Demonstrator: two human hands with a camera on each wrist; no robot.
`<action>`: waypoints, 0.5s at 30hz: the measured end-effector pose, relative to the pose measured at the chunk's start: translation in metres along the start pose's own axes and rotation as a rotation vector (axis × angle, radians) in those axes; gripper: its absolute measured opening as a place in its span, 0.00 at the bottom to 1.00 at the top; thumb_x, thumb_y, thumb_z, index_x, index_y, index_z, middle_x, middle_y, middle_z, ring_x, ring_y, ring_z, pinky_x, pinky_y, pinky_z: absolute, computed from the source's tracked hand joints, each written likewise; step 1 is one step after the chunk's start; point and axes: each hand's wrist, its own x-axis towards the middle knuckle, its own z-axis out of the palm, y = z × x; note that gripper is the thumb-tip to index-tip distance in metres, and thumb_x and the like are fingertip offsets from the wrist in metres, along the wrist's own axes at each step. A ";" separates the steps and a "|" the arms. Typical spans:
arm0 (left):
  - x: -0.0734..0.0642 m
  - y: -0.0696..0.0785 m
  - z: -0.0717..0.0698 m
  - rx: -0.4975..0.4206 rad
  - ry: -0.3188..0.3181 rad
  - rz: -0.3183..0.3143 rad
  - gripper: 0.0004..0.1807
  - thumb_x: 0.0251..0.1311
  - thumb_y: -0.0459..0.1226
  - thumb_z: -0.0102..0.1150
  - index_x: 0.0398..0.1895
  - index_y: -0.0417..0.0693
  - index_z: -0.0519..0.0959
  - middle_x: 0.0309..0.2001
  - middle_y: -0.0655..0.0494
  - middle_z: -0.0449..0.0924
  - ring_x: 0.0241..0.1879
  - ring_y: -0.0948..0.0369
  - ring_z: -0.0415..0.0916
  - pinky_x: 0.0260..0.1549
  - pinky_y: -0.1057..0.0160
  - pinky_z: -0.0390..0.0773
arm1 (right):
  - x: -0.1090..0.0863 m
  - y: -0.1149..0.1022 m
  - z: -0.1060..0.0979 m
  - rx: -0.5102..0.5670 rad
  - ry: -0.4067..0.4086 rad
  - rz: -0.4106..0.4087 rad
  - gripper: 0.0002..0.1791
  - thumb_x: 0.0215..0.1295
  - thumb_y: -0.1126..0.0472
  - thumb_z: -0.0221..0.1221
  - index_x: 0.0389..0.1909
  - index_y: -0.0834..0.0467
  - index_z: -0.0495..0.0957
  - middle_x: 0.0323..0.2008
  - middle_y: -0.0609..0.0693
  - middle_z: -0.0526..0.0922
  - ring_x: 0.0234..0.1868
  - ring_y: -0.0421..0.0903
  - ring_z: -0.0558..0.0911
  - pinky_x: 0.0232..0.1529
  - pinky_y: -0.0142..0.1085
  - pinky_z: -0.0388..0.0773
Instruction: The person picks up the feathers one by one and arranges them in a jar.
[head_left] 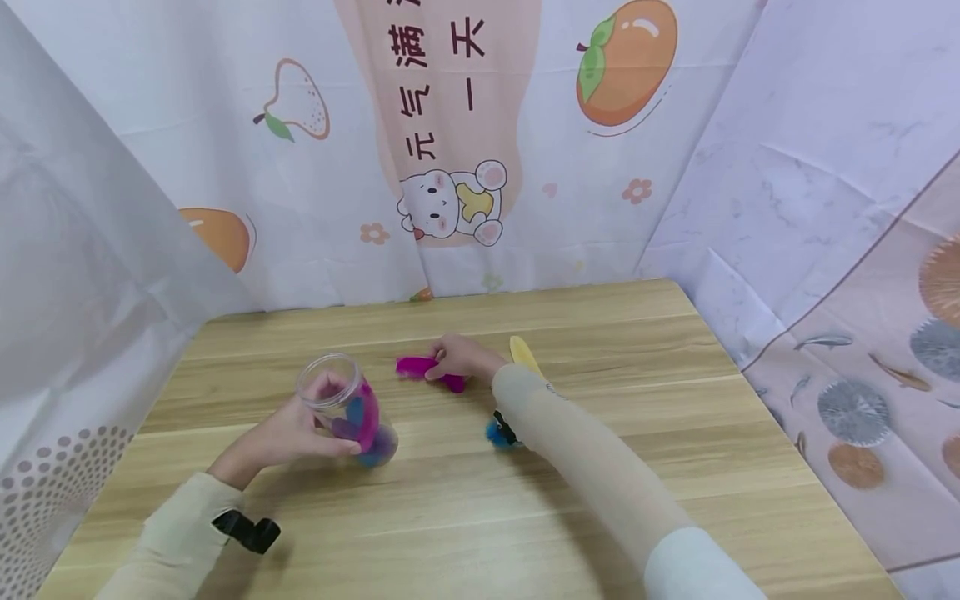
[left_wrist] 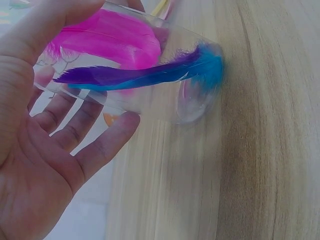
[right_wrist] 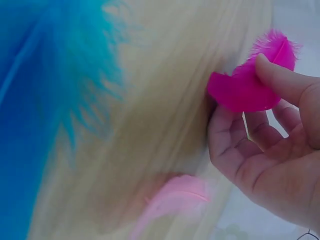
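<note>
My left hand (head_left: 300, 429) grips a clear jar (head_left: 330, 356) on the left half of the table, thumb on the near side and fingers around the far side. The jar's mouth is uncovered. Inside, the left wrist view shows a pink feather (left_wrist: 115, 37) and a feather coloured purple and blue (left_wrist: 135, 79). Right of the jar, my right hand (head_left: 462, 357) pinches a magenta feather (head_left: 414, 367) between thumb and fingers, low over the table. In the right wrist view its fluffy end sticks up past the thumb.
A yellow feather (head_left: 523, 355) lies beyond my right forearm, partly covered by it. Under that wrist is a blue feather (head_left: 497, 433), large and blurred in the right wrist view. A pale pink feather (right_wrist: 177, 194) lies on the wooden table (head_left: 420, 533). Printed curtains (head_left: 300, 192) hang behind.
</note>
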 end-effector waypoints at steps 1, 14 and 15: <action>0.000 0.001 0.000 0.000 -0.001 -0.001 0.36 0.48 0.25 0.77 0.57 0.43 0.64 0.52 0.44 0.74 0.50 0.56 0.75 0.38 0.55 0.84 | -0.001 -0.001 -0.002 0.019 0.000 0.000 0.15 0.67 0.59 0.68 0.52 0.58 0.81 0.55 0.56 0.81 0.47 0.46 0.79 0.46 0.37 0.81; 0.001 0.002 0.001 -0.011 -0.006 0.017 0.36 0.48 0.25 0.77 0.56 0.43 0.65 0.51 0.45 0.75 0.50 0.54 0.77 0.38 0.55 0.85 | -0.010 -0.018 -0.021 0.331 -0.016 -0.029 0.16 0.66 0.68 0.67 0.54 0.63 0.80 0.45 0.58 0.81 0.38 0.49 0.83 0.43 0.48 0.86; 0.001 0.001 0.001 -0.012 -0.005 0.016 0.36 0.48 0.25 0.77 0.56 0.43 0.65 0.51 0.45 0.75 0.50 0.55 0.77 0.38 0.55 0.85 | -0.011 -0.020 -0.023 0.319 -0.017 -0.039 0.17 0.66 0.68 0.67 0.54 0.63 0.80 0.45 0.58 0.82 0.39 0.49 0.84 0.42 0.48 0.86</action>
